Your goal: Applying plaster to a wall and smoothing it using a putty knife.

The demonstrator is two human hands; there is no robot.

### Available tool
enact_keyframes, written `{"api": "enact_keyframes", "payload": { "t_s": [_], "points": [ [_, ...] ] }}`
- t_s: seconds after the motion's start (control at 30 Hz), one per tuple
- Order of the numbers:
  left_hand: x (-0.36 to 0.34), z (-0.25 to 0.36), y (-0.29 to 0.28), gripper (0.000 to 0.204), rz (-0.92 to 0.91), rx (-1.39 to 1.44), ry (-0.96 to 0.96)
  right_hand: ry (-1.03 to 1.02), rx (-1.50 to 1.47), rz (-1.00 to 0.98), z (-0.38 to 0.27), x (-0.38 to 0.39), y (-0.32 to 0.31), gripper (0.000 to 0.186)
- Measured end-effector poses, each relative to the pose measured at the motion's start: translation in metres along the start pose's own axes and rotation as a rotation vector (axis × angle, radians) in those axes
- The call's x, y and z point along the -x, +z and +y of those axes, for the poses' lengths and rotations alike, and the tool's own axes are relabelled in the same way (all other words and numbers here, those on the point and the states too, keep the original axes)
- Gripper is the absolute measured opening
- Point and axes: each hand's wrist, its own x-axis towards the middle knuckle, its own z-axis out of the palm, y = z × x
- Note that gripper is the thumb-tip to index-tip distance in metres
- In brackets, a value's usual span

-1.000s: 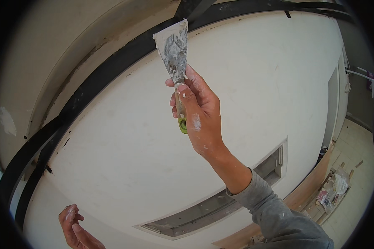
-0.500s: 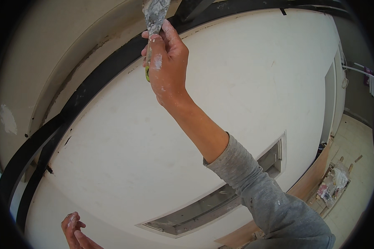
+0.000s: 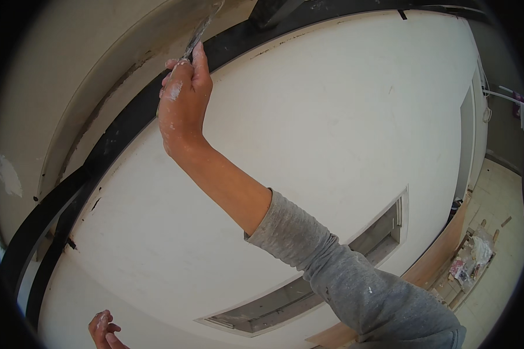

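My right hand (image 3: 184, 102), specked with white paste, is raised at the upper middle and closed round the handle of a putty knife (image 3: 200, 32). The knife's grey, smeared blade points up and is seen nearly edge-on, near the beige surface (image 3: 157, 35) beyond the black beam. Most of the handle is hidden behind my fingers. At the lower left, my left hand (image 3: 103, 331) shows only in part, its paste-marked fingers loosely bent and apart, with nothing visible in them.
A black beam (image 3: 122, 125) curves along the edge of the large white wall (image 3: 308, 116). A recessed opening (image 3: 273, 308) is set in this wall. At the right, a low wooden stand (image 3: 468, 264) holds bags and odds and ends on the tiled floor (image 3: 495, 203).
My right hand has moved left and slightly down with the putty knife. The blade has turned from showing its flat face to nearly edge-on. My left hand sits slightly lower in view.
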Motion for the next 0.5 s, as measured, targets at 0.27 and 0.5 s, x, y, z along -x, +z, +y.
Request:
{"api": "enact_keyframes", "payload": {
  "t_s": [0.27,0.5],
  "points": [
    [-0.003,-0.006,-0.01,0.035,-0.026,-0.085,-0.017,-0.196,0.139,0.124,0.014,-0.049,0.033,0.054],
    [-0.009,0.001,-0.014,0.036,-0.03,-0.145,-0.038,-0.174,0.194,0.184,0.005,-0.068,0.033,0.053]
  ]
}}
